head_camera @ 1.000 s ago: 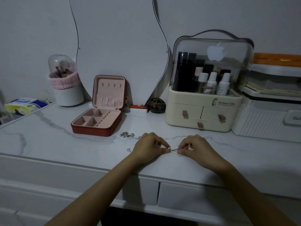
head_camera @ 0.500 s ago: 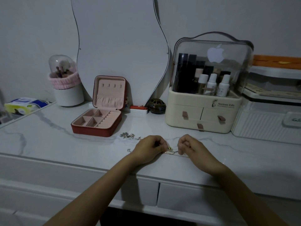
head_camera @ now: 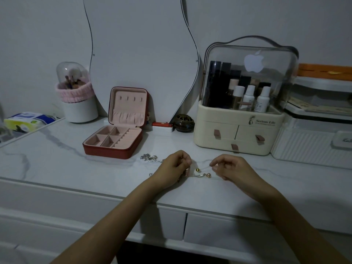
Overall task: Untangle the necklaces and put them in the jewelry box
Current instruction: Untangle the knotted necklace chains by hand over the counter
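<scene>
A thin necklace chain with small gold and pink beads [head_camera: 202, 173] is stretched between my two hands just above the marble tabletop. My left hand [head_camera: 174, 169] pinches one end, and my right hand [head_camera: 230, 168] pinches the chain at the other side. A small heap of silver chain [head_camera: 149, 157] lies on the table left of my left hand. The red jewelry box [head_camera: 114, 139] stands open behind it, its pink compartments bare and its lid upright.
A cream cosmetics organiser [head_camera: 238, 130] with bottles stands at the back right, a white case [head_camera: 312, 145] beside it. A brush holder [head_camera: 78, 103], a tissue pack [head_camera: 26, 121], a dark round jar [head_camera: 183, 122] and a wavy mirror [head_camera: 141, 54] line the back.
My hands have drawn apart, pulling the chain taut between them, and the beads now show in the gap. The view has shifted slightly.
</scene>
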